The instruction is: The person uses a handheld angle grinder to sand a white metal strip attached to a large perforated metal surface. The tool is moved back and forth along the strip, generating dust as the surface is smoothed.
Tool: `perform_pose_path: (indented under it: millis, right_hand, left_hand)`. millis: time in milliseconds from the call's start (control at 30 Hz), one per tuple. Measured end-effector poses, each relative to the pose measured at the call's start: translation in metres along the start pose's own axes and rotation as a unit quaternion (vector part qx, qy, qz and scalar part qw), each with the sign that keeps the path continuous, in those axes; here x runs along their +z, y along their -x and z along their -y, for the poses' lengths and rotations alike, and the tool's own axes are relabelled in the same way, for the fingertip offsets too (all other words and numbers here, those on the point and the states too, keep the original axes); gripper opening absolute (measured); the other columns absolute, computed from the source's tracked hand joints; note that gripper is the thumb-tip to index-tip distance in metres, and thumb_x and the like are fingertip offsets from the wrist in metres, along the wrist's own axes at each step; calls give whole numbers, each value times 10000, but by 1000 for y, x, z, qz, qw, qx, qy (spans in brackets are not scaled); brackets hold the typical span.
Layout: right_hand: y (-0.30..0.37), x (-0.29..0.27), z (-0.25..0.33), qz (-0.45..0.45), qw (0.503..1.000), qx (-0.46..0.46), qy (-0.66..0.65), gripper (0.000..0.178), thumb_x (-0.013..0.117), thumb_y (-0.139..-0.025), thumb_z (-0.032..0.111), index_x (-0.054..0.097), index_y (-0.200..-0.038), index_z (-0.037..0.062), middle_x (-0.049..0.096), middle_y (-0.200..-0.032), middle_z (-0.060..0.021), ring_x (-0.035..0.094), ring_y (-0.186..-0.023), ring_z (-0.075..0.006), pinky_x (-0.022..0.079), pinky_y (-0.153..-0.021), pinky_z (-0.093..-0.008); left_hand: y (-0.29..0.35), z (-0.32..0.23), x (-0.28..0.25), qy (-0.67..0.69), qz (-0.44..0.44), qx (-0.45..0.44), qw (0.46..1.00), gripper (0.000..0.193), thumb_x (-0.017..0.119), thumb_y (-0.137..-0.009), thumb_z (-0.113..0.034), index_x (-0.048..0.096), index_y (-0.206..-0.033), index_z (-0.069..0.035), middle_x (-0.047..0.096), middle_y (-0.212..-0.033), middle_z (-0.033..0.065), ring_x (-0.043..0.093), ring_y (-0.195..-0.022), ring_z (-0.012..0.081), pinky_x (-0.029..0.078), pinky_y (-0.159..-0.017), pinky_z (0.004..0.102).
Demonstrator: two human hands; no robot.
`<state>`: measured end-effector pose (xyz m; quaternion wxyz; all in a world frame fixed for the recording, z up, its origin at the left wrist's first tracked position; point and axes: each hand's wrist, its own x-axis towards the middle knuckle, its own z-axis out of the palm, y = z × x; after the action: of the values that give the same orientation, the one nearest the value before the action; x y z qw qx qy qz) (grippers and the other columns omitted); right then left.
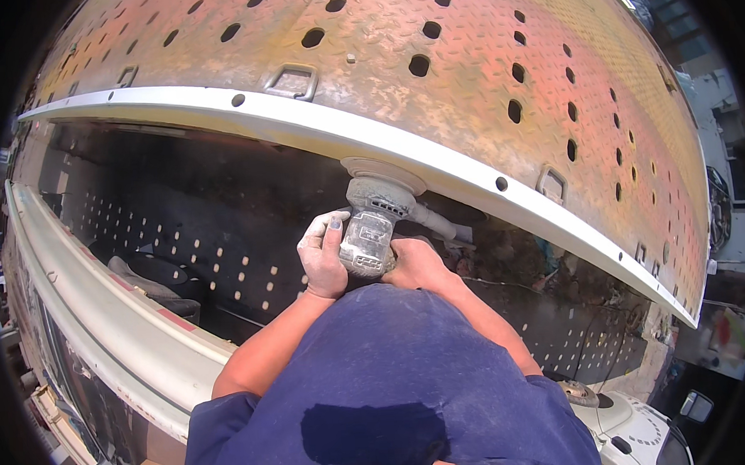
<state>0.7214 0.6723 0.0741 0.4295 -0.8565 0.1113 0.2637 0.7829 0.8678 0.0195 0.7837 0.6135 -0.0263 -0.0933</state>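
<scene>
A dusty grey angle grinder [367, 237] is held between my hands in front of my body. Its round disc [384, 174] meets the underside of a long white edge rail [347, 124]; whether it is spinning I cannot tell. My left hand [321, 255] is closed on the left side of the grinder's body, thumb on its near face. From the right, my right hand [420, 264] grips the rear end, its fingers partly hidden behind the tool. A side handle [432, 221] sticks out to the right with no hand on it.
Beyond the rail spreads a worn red-and-yellow tread-plate deck [465, 62] with oval holes and metal loops [294, 82]. Below lies a dark recess with perforated panels [224, 260] and a black tyre-like thing [162, 279]. A cream-coloured beam [127, 314] runs along the left.
</scene>
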Motion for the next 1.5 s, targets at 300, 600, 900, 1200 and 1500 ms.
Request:
perform_pose_path:
  millis: [300,600,900,1200,1500]
  right_hand:
    - [-27,19,2,-35,995,-92,17,395,892,-816,250,773,-1032,-60,802,-1039,-321,795,-1030,-497,629,-902,-516]
    - [-15,12,-8,-44,995,-94,12,379,881,-826,231,766,-1016,-77,784,-1014,-349,786,-1008,-520,624,-901,-541]
    - [14,-9,-27,-34,998,-50,37,361,850,-825,204,791,-1052,-71,795,-1044,-343,789,-1043,-513,629,-943,-553]
    - [62,-22,-82,-73,997,-15,15,359,869,-797,205,806,-1037,-54,804,-1026,-324,797,-1011,-499,635,-923,-552]
    - [111,-38,-130,-106,994,25,24,350,873,-810,248,812,-1007,-34,799,-975,-304,793,-975,-493,630,-882,-550]
  left_hand:
    - [-10,-20,-19,-14,-34,28,999,345,619,-1191,-251,780,-1244,49,804,-1117,86,730,-927,132,579,-841,300]
    - [-4,-25,-5,-54,-24,35,998,380,599,-1188,-276,788,-1239,50,805,-1079,95,704,-916,120,559,-832,296]
    - [15,-9,24,-39,3,26,999,392,594,-1188,-276,783,-1260,59,806,-1099,106,721,-970,132,570,-880,306]
    - [50,22,79,9,45,-37,998,367,628,-1191,-276,781,-1223,56,803,-1062,75,692,-970,110,563,-883,296]
    - [83,37,139,8,99,-29,995,413,625,-1182,-295,669,-1383,62,765,-1272,135,705,-1135,158,577,-1007,330]
